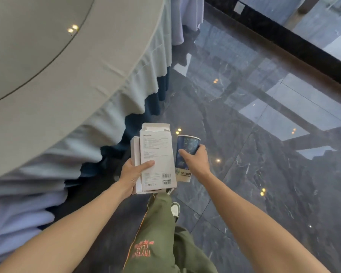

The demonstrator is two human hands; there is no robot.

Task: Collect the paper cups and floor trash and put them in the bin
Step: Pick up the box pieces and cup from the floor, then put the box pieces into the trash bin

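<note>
My left hand (pixel 133 175) grips two flat white cardboard boxes (pixel 156 154), held upright with the printed back and barcodes facing me; the top flap of the front box is open. My right hand (pixel 197 160) holds a stack of dark blue patterned paper cups (pixel 186 150) just right of the boxes, at waist height above the floor. The cups' lower end shows a pale band with lettering. No bin is in view.
A round table with a pale grey cloth and pleated skirt (pixel 67 95) fills the left side. The glossy dark marble floor (pixel 264 174) stretches right toward a black threshold strip (pixel 283 40). My green trousers and a shoe (pixel 174 209) are below the hands.
</note>
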